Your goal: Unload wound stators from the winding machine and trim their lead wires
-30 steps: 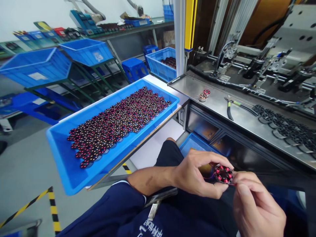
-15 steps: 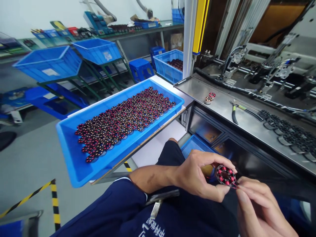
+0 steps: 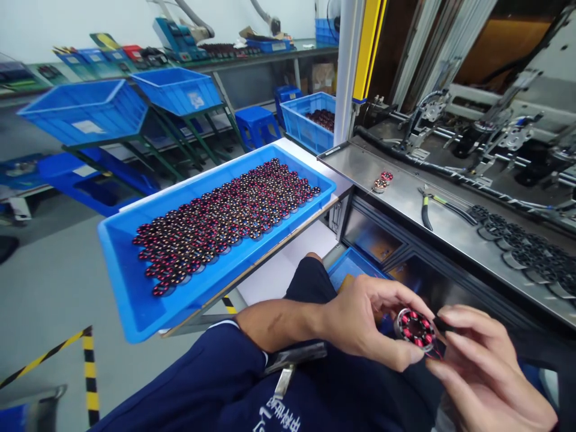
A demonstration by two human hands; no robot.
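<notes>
A small round motor stator (image 3: pixel 414 330), with red coil windings in a dark and silver ring, is gripped by its rim between the thumb and fingers of my left hand (image 3: pixel 366 324). Its wound face is tilted up towards me. Thin red lead wires (image 3: pixel 434 353) come off its lower right side. Close beside that side is my right hand (image 3: pixel 483 360), its thumb and fingers curved and apart around the wires. The thumb tip is near or touching them; exact contact is hard to see.
At left, a blue tray (image 3: pixel 114 252) holds many similar stators (image 3: pixel 225 222). On the steel machine bench (image 3: pixel 396 207) are cutting pliers (image 3: pixel 426 210), two loose stators (image 3: pixel 382 181) and rows of dark rings (image 3: pixel 517 240). Blue crates (image 3: pixel 85 111) stand behind the tray.
My right thumb and fingers have parted from their pinch on the wires. The stator has turned slightly and shifted a little right and down in my left hand.
</notes>
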